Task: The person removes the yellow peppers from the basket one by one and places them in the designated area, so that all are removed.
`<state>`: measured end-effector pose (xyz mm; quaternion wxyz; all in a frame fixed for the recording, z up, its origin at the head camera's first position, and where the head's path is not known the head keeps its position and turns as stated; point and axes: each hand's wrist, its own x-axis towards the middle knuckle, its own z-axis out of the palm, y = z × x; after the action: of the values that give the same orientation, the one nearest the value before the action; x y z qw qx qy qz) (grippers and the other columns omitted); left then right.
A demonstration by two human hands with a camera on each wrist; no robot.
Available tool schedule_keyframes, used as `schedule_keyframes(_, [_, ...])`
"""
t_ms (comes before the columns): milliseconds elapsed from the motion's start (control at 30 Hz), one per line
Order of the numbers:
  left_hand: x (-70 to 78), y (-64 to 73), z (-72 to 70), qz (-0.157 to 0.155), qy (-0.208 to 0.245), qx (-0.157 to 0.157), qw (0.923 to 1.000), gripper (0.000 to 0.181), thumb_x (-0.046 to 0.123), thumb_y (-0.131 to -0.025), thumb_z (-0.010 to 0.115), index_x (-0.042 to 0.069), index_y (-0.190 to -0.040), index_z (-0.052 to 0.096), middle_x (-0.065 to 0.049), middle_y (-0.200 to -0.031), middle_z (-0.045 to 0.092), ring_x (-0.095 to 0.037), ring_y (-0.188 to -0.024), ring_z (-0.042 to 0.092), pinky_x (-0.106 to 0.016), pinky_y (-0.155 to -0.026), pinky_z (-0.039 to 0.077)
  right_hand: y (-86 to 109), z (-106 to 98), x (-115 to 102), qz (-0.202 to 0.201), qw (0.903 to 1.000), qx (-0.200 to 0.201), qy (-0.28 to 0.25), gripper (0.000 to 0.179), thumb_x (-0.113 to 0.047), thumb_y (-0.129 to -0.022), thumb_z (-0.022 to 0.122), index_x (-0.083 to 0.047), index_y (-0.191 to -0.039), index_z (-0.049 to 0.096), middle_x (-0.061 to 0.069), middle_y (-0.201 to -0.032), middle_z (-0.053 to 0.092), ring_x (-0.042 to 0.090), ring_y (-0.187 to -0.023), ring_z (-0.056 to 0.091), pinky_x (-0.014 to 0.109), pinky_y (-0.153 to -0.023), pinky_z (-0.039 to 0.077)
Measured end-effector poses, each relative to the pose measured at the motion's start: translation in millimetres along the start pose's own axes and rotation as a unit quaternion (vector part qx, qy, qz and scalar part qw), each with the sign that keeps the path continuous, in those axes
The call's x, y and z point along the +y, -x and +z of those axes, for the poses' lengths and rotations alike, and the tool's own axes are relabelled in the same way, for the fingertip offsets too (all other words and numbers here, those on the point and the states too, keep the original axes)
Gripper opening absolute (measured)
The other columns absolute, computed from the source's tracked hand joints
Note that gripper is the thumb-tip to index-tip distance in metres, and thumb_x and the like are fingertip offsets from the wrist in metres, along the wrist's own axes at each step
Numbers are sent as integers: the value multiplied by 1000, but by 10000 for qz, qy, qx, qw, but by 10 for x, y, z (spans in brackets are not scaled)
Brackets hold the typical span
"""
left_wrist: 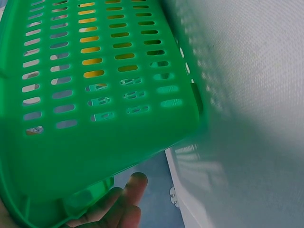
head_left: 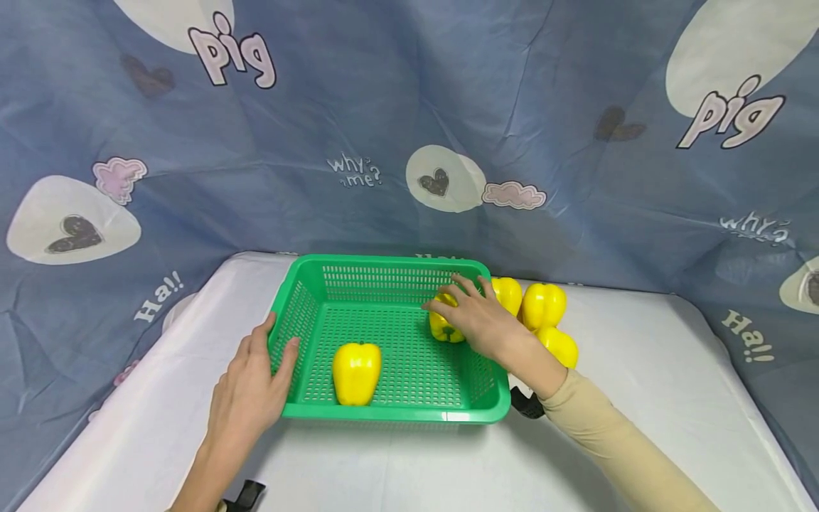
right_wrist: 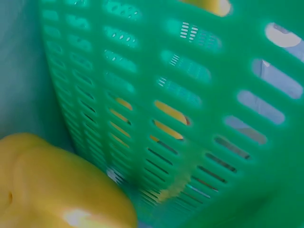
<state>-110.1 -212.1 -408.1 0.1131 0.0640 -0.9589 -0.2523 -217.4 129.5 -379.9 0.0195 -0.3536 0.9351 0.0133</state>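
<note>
A green plastic basket (head_left: 393, 414) stands on the white table. My left hand (head_left: 248, 384) holds its left rim, thumb over the inner side and fingers along the outside; those fingers (left_wrist: 128, 202) show past the basket's end in the left wrist view. Inside the basket at the right, my right hand (head_left: 480, 316) grips a yellow bell pepper (head_left: 448, 328) from above, its fingers partly covering it. Another yellow bell pepper (head_left: 356, 373) stands upright near the basket's front wall. The right wrist view shows the basket's slotted wall (right_wrist: 142, 71), but not my fingers.
Outside the basket's right end, several more yellow bell peppers (head_left: 544, 306) sit close together, partly behind my right forearm. One bell pepper (right_wrist: 61, 185) looms large beside the wall in the right wrist view. A blue printed cloth (head_left: 384, 128) hangs behind the table (head_left: 640, 370).
</note>
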Motion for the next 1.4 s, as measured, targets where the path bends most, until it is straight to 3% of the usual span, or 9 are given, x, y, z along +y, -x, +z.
schedule_keyframes(400, [0, -3, 10, 21, 1, 31, 10000, 70, 49, -114, 44, 2, -166, 36, -36, -149, 57, -63, -112, 67, -71, -79, 56, -51, 61, -6, -40, 9998, -61, 181, 76, 19, -91, 71, -28, -150, 60, 12, -159, 55, 43, -158, 41, 73, -127, 30])
schedule_keyframes(567, [-1, -9, 9, 43, 3, 56, 10000, 70, 49, -114, 45, 2, -165, 37, -36, -148, 58, -63, -111, 67, -71, -79, 56, -56, 77, 6, -36, 9995, 112, 276, 67, -1, -93, 83, -25, -151, 58, 12, -153, 60, 42, -152, 48, 74, -125, 32])
schedule_keyframes(767, [-8, -11, 8, 57, 14, 80, 10000, 70, 49, -114, 45, 2, -165, 37, -36, -147, 58, -64, -111, 67, -71, -78, 56, -72, 59, -10, 39, 9997, 126, 215, 70, -26, -89, 91, -28, -151, 59, 11, -147, 61, 39, -146, 53, 74, -124, 32])
schedule_keyframes(867, [-10, -7, 9, 45, 19, 71, 10000, 70, 49, -114, 44, 2, -166, 37, -36, -148, 58, -63, -111, 67, -71, -78, 56, -74, 43, -21, 34, 9997, 105, 211, 69, -17, -90, 90, -29, -151, 59, 11, -146, 61, 39, -145, 54, 74, -124, 32])
schedule_keyframes(1067, [-11, -9, 12, 43, -10, 90, 10000, 70, 49, -114, 44, 2, -165, 37, -36, -149, 57, -64, -113, 67, -72, -79, 56, -65, 34, -27, 33, 9993, 177, 325, 72, 15, -96, 69, -31, -151, 60, 11, -143, 62, 39, -144, 55, 74, -125, 32])
schedule_keyframes(1233, [-11, -6, 8, -1, 13, 15, 10000, 71, 48, -114, 44, 2, -166, 35, -36, -149, 57, -64, -113, 67, -72, -81, 56, -73, 58, -26, -41, 9987, 349, 375, 62, 5, -97, 74, -29, -147, 61, 12, -145, 62, 40, -143, 56, 74, -122, 37])
schedule_keyframes(1400, [-15, -6, 7, 9, 41, -10, 10000, 71, 48, -114, 45, 2, -167, 35, -37, -148, 57, -64, -112, 67, -72, -80, 56, -70, 79, -20, -187, 9983, 438, 337, 64, -2, -92, 83, -21, -147, 57, 12, -149, 62, 40, -145, 55, 72, -120, 40])
